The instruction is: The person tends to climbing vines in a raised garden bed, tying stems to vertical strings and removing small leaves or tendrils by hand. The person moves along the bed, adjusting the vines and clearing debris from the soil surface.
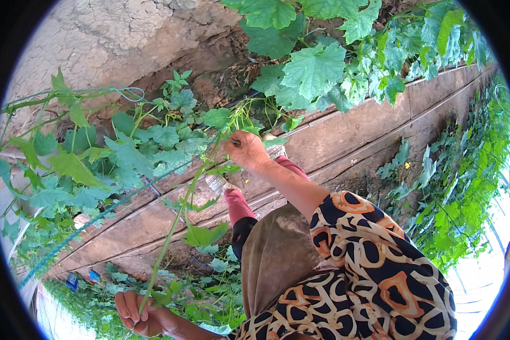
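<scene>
My left hand (146, 313), low in the picture, pinches a long green vine stem (163, 246) between thumb and fingers. The stem rises from there, with leaves and tendrils along it, to my right hand (246, 148) near the middle. That hand is curled closed around the vine's upper part, beside a tangle of thin light-green tendrils (240, 114); its fingertips are mostly hidden. A taut teal twine (114, 207) runs from the lower left up to the vine close by my right hand. Another thin twine (129, 91) ends in a loose loop at the upper left.
Broad-leaved vines (314, 72) grow at the top and more (454, 221) at the right. A narrow paved path (352, 131) crosses beneath, my patterned shoes (216, 185) on it. Cracked earth (123, 38) lies at the upper left; small blue objects (72, 281) lie at the lower left.
</scene>
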Demonstrator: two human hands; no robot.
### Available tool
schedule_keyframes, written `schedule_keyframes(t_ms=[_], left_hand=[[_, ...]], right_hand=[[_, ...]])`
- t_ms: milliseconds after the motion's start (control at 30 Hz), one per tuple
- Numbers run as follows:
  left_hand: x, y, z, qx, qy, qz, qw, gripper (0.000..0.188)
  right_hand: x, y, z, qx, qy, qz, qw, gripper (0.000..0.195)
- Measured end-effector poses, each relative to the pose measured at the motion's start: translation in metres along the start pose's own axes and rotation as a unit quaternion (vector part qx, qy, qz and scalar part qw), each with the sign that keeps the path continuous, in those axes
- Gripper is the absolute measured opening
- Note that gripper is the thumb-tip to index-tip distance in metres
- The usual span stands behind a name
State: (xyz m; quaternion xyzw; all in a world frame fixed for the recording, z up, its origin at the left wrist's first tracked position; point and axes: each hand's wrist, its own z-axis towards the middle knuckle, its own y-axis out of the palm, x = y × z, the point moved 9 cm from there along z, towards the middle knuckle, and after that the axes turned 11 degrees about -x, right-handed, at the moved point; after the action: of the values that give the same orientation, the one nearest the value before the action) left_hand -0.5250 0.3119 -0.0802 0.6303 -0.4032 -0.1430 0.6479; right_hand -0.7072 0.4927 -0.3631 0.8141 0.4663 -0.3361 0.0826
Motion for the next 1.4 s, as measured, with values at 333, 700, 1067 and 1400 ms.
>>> schedule_keyframes(t_ms=[333,700,1067,1400], left_hand=[[0.004,-0.003,-0.007,0.001,0.004,-0.01,1.0,0.032],[0.006,-0.005,-0.009,0.005,-0.008,-0.005,1.0,0.031],[0.017,-0.012,-0.009,0.016,-0.011,0.003,1.0,0.032],[0.026,-0.017,-0.001,0.016,-0.021,0.004,1.0,0.028]], right_hand=[[-0.028,0.003,0.003,0.039,-0.057,-0.248,0.966,0.036],[0.083,0.002,0.05,0.043,-0.003,0.167,0.985,0.021],[0.09,-0.001,0.061,0.106,-0.032,0.1,0.989,0.024],[0.016,-0.006,0.036,0.068,-0.348,-0.429,0.831,0.015]])
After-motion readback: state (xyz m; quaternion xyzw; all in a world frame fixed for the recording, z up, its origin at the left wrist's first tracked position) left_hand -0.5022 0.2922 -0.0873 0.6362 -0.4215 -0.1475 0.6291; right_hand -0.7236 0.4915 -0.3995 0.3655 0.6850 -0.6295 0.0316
